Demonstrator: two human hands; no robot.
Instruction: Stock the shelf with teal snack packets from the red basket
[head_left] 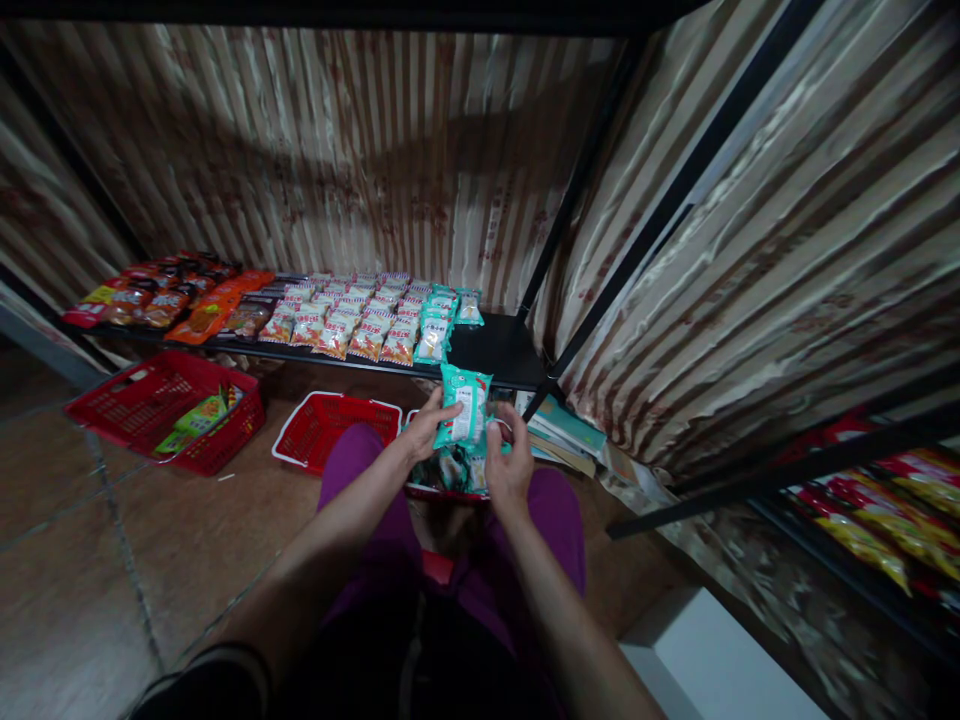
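Observation:
My left hand (426, 428) and my right hand (507, 462) are both closed on a teal snack packet (463, 404), held upright between them just in front of the low black shelf (501, 352). Under my hands a red basket (435, 488) between my knees holds more teal packets (456, 468). On the shelf, a short column of the same teal packets (436, 328) lies at the right end of rows of red-and-white packets (352, 318).
Orange and red packets (169, 298) fill the shelf's left end. Two more red baskets (161, 405) (334, 428) sit on the brown tiled floor. Books (562, 428) lie by the shelf leg. Striped curtain hangs behind; another shelf of red-yellow packets (885, 510) stands right.

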